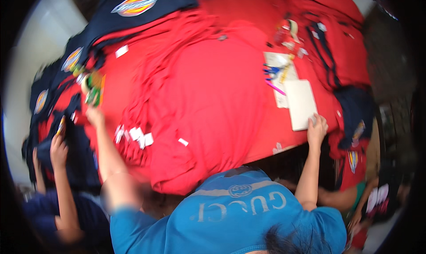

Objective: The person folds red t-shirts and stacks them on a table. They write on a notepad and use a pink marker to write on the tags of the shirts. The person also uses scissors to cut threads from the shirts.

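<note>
My left hand (pixel 95 116) reaches far out to the left over a pile of red garments (pixel 208 103). It ends just below a small green and white object (pixel 93 89); motion blur hides whether it grips anything. My right hand (pixel 317 129) lies on the red cloth at the lower right corner of a white pad (pixel 300 104), fingers spread and touching its edge. Small white paper tags (pixel 138 135) lie scattered on the red pile between my arms. I wear a blue shirt.
Navy garments with oval patches (pixel 135 3) lie at the back left. Another person's hand (pixel 58 150) at the left holds a yellow stick-like item over navy cloth. Pens and papers (pixel 276 72) sit behind the pad. More red and navy clothes (pixel 350 107) hang at the right.
</note>
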{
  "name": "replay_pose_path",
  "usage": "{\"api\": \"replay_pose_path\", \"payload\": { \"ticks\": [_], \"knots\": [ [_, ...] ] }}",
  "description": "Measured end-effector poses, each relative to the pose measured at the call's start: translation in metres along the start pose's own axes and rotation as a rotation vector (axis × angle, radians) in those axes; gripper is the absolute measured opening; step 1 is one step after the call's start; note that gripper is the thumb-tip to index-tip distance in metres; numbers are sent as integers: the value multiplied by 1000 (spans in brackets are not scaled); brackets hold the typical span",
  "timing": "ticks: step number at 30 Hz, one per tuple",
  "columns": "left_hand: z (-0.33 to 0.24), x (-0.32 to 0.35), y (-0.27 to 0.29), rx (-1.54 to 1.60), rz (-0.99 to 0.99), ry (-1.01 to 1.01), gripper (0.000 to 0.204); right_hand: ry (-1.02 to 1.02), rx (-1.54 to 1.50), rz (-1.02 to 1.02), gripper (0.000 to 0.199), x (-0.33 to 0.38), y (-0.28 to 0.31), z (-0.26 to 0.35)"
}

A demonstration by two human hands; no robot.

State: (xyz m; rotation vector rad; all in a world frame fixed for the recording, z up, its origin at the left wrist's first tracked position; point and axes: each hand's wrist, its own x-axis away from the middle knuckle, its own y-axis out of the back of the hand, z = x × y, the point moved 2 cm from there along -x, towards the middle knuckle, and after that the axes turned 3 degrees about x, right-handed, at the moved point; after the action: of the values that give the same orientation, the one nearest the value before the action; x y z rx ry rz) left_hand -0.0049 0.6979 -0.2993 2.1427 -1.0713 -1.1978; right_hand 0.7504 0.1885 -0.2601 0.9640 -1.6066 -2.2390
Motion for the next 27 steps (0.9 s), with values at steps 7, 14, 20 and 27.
{"api": "replay_pose_path", "payload": {
  "ticks": [7,14,20,27],
  "knots": [
    [2,-17,-46,-41,7,174,30,-240,-144,63,51,-2,-17,-26],
    [-1,-25,-23,-412,193,169,33,-179,-34,170,51,-16,-28,16],
    [-203,25,55,-34,170,-543,29,-50,-26,144,31,-37,-35,2],
    [-477,385,51,632,930,-1207,48,124,-189,75,16,-80,-51,-18]
  ]
}}
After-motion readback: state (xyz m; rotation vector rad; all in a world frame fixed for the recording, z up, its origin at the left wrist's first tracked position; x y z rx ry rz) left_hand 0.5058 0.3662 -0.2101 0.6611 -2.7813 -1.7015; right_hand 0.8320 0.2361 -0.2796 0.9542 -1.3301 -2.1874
